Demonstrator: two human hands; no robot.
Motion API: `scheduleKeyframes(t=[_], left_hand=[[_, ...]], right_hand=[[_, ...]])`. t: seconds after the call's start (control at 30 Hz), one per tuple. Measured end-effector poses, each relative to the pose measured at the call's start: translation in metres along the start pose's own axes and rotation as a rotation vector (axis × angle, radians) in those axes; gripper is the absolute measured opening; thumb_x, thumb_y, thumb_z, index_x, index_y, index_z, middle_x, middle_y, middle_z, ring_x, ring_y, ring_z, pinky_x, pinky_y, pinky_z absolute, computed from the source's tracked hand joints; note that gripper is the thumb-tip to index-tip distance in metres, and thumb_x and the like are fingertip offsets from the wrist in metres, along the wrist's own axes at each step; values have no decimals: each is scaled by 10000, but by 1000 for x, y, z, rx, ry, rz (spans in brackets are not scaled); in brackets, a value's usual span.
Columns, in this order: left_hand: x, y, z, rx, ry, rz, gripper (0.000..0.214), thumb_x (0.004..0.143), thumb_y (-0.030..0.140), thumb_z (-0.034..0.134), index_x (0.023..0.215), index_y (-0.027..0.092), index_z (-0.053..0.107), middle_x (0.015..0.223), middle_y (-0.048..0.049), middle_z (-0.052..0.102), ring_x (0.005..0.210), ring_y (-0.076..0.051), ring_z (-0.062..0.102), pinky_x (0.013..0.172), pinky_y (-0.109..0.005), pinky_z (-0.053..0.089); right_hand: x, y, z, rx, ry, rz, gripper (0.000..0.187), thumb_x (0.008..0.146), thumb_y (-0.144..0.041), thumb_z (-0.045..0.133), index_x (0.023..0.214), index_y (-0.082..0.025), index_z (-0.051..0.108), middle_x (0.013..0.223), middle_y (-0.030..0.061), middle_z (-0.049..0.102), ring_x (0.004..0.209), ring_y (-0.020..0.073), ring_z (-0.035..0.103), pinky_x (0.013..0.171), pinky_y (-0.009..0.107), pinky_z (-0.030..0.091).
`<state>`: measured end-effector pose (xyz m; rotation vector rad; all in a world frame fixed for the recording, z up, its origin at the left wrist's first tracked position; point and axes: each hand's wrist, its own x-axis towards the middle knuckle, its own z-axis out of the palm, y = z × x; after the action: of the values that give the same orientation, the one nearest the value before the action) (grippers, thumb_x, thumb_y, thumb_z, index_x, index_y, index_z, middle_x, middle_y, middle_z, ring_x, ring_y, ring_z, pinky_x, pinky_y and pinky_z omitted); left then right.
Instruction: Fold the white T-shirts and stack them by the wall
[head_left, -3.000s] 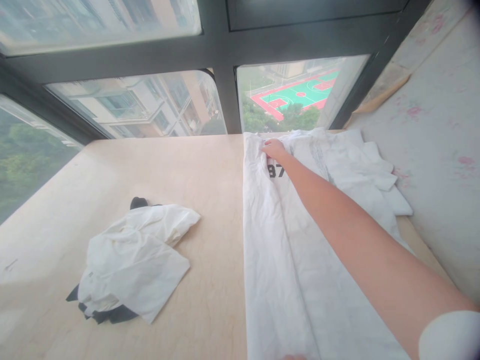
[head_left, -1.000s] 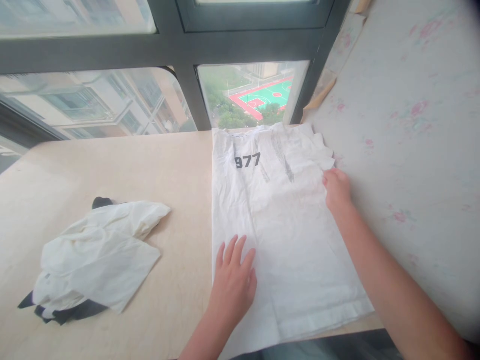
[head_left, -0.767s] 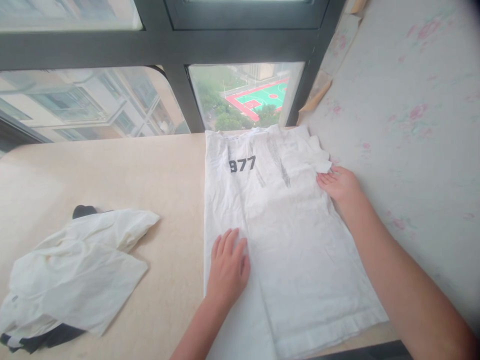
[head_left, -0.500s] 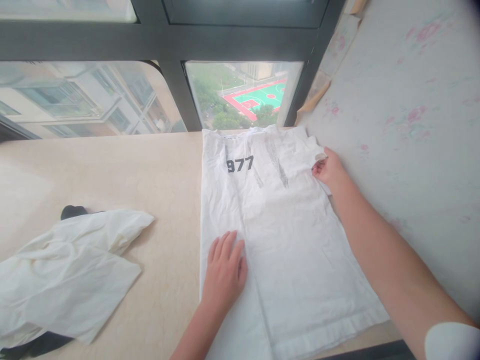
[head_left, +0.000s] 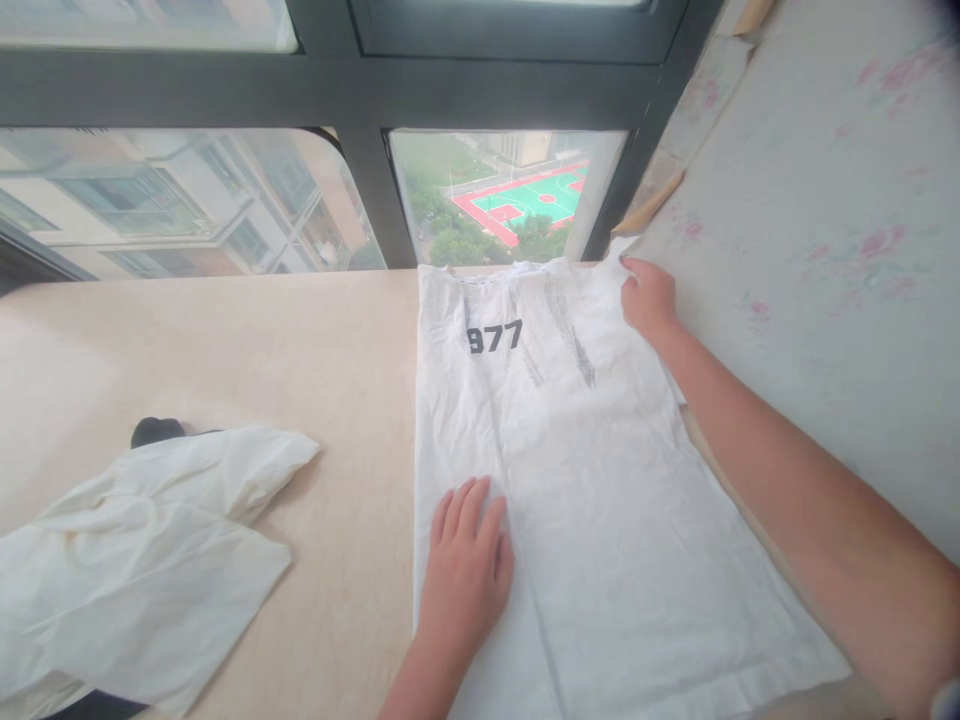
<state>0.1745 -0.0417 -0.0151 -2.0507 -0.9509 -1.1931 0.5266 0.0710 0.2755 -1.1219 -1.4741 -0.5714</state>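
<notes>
A white T-shirt [head_left: 600, 480] printed with "977" lies lengthwise on the pale table [head_left: 247, 350], its left side folded in. My left hand [head_left: 469, 565] rests flat on the shirt's lower left part, fingers stretched out and together. My right hand [head_left: 646, 295] is at the shirt's far right corner next to the wall, fingers curled and pinching the white sleeve fabric there, lifted a little off the table.
A crumpled cream garment [head_left: 150, 560] lies on the table at the left with a dark cloth [head_left: 154, 432] peeking out behind it. A floral-papered wall [head_left: 825, 250] runs along the right. Dark-framed windows [head_left: 360, 90] close off the far edge.
My right hand slid from the shirt's right edge up to its far right corner and took hold of the sleeve. My left hand stayed pressed on the shirt.
</notes>
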Motion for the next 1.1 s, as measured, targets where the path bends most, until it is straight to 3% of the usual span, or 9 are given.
scheduleKeyframes(t=[0.07, 0.13, 0.23, 0.33, 0.43, 0.57, 0.67, 0.93, 1.1], left_hand=[[0, 0, 0, -9, 8, 7, 317, 899, 148, 492, 1200, 166, 591, 1393, -147, 547, 1320, -305, 477, 1103, -545, 420], [0, -1, 0, -12, 13, 15, 319, 900, 149, 493, 1204, 165, 589, 1390, -149, 549, 1323, -306, 475, 1100, -545, 422], [-1, -1, 0, -10, 15, 20, 317, 896, 147, 498, 1200, 156, 589, 1390, -157, 548, 1327, -315, 471, 1097, -553, 425], [-1, -1, 0, -10, 12, 15, 314, 895, 142, 495, 1194, 158, 589, 1388, -156, 549, 1326, -315, 472, 1098, -555, 427], [0, -1, 0, -13, 17, 10, 315, 894, 141, 492, 1194, 167, 587, 1384, -150, 551, 1320, -309, 478, 1099, -550, 429], [-1, -2, 1, 0, 17, 10, 323, 893, 144, 494, 1202, 172, 583, 1397, -147, 544, 1319, -309, 481, 1095, -550, 433], [-1, -2, 1, 8, -4, 11, 336, 893, 146, 497, 1218, 174, 578, 1412, -145, 534, 1330, -307, 471, 1100, -547, 430], [0, -3, 1, -7, 0, 14, 328, 896, 152, 507, 1215, 169, 583, 1403, -146, 542, 1320, -312, 479, 1102, -549, 418], [0, -6, 2, -9, 3, 18, 333, 894, 158, 516, 1221, 180, 579, 1409, -138, 539, 1326, -311, 476, 1108, -541, 409]], right_hand=[[-24, -9, 13, -221, -90, -237, 455, 798, -138, 463, 1198, -178, 674, 1324, 106, 605, 1283, 284, 482, 1122, 488, 359], [-47, -14, 26, -329, -255, -336, 456, 766, -156, 519, 1188, -182, 691, 1370, 103, 582, 1305, 299, 473, 1116, 499, 368], [-59, -14, 33, -280, -308, -278, 399, 813, -260, 538, 1169, -179, 698, 1322, 100, 621, 1255, 274, 537, 1099, 454, 410], [-42, -11, 30, -175, -157, -157, 385, 904, -348, 432, 1109, -182, 713, 1198, 93, 685, 1141, 248, 615, 1057, 428, 457], [-17, -9, 35, -212, -23, -162, 432, 915, -284, 382, 1214, -148, 662, 1308, 128, 625, 1237, 259, 561, 1102, 444, 417], [-7, -2, 61, -370, -152, -210, 497, 898, -329, 473, 1355, -157, 560, 1512, 128, 441, 1415, 313, 370, 1162, 535, 314], [-10, 6, 72, -375, -206, -159, 500, 917, -362, 457, 1370, -170, 546, 1502, 132, 449, 1405, 303, 384, 1163, 522, 321], [-14, 15, 47, -427, -239, -185, 543, 906, -365, 497, 1398, -138, 518, 1538, 149, 387, 1429, 311, 343, 1180, 500, 310], [-25, 10, 49, -439, -271, -204, 512, 931, -329, 436, 1393, -124, 521, 1518, 159, 410, 1408, 296, 370, 1170, 473, 330]])
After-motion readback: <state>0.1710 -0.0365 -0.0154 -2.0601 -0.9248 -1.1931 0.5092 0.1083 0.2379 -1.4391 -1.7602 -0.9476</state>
